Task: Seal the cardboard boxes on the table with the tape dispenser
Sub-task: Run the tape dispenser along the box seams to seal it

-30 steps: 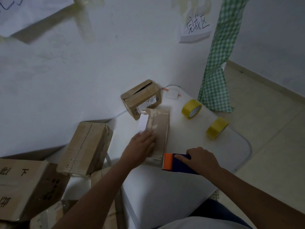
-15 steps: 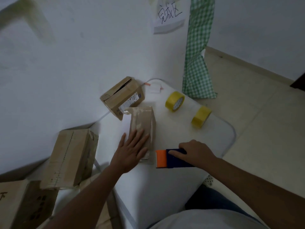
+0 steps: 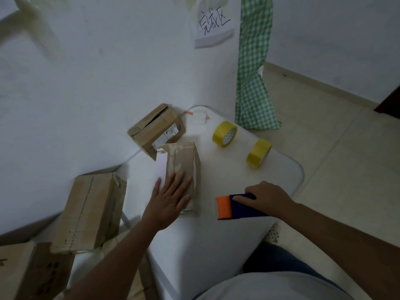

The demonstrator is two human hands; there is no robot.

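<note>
- Step in hand, as judged: taping the seam of the near cardboard box (image 3: 183,167), which lies on the counter (image 3: 207,241) toward its left edge.
- Left hand (image 3: 167,201): fingers spread flat, pressing on the near end of that box's top, pinching nothing.
- Right hand (image 3: 267,198): fingers curled round the blue body of the tape dispenser (image 3: 234,206), which sits at the counter's near-right edge, orange end toward the box, just beside it but apart.
- To do it well: keep the flat palm holding the flaps shut; set the orange end on the box's near face, draw it along the centre seam to the far end, and lap the tape over both end faces. Keep the left-hand fingers off the seam line.
- Risk, as judged: the box is light and may slide toward the wall without firm downward pressure.
- Count, boxes on the counter: two; the second box (image 3: 157,128) stands at the far-left corner, flaps ajar, touching the near one.
- Count, boxes off the counter, left: at least two in view, including the stacked box (image 3: 91,211).
- Count, yellow tape rolls: two; roll one (image 3: 225,133) toward the far edge, roll two (image 3: 259,156) near the right edge.
- Count, dispensers: one.
</note>
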